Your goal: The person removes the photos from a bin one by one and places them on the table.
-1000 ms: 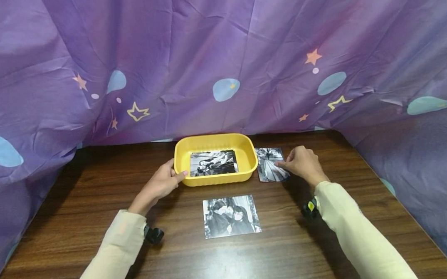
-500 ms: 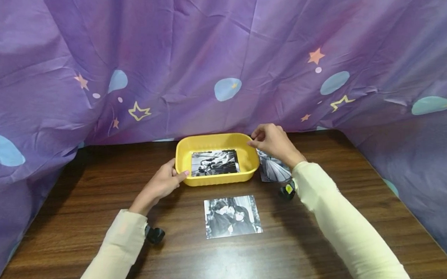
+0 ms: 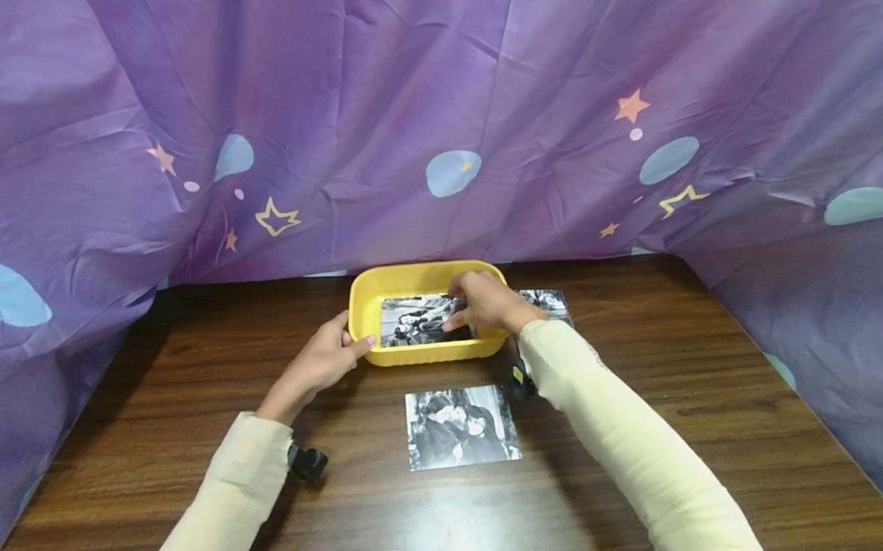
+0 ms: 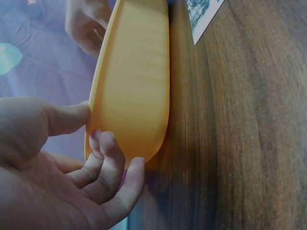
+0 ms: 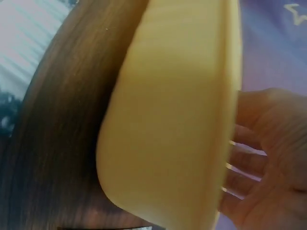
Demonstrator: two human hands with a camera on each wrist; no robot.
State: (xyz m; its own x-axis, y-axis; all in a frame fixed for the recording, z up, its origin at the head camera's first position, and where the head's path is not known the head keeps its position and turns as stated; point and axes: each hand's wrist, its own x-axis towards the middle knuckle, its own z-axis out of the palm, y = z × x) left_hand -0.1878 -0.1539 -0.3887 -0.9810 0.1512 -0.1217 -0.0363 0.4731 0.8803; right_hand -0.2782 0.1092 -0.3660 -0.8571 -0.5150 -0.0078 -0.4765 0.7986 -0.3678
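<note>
One shallow rectangular yellow tray [image 3: 433, 355], apparently plastic, stands level against the middle of the far edge of the brown wood-grain tabletop [image 3: 195, 385]. Corners are rounded, walls flare outward to a plain rim, and faint ribbing shows inside the far wall. In the left wrist view the outer wall carries a few small dark specks.

Inside, a rectangular black-and-white photo print [image 3: 412, 319] lies flat on the tray floor; its right end is partly covered.

Left hand [image 3: 326, 354]: gripping the tray's near left corner, thumb over the rim, fingers bent against the outside. Right hand [image 3: 489, 300]: reaching over the tray's right end, thumb and forefinger parted above the print; contact cannot be told.

A second black-and-white print [image 3: 552, 302] lies just beside the tray, towards the tabletop's far right corner, largely hidden by the right arm. A third, glossy black-and-white print [image 3: 463, 429] lies flat between the tray and the tabletop's near edge.
</note>
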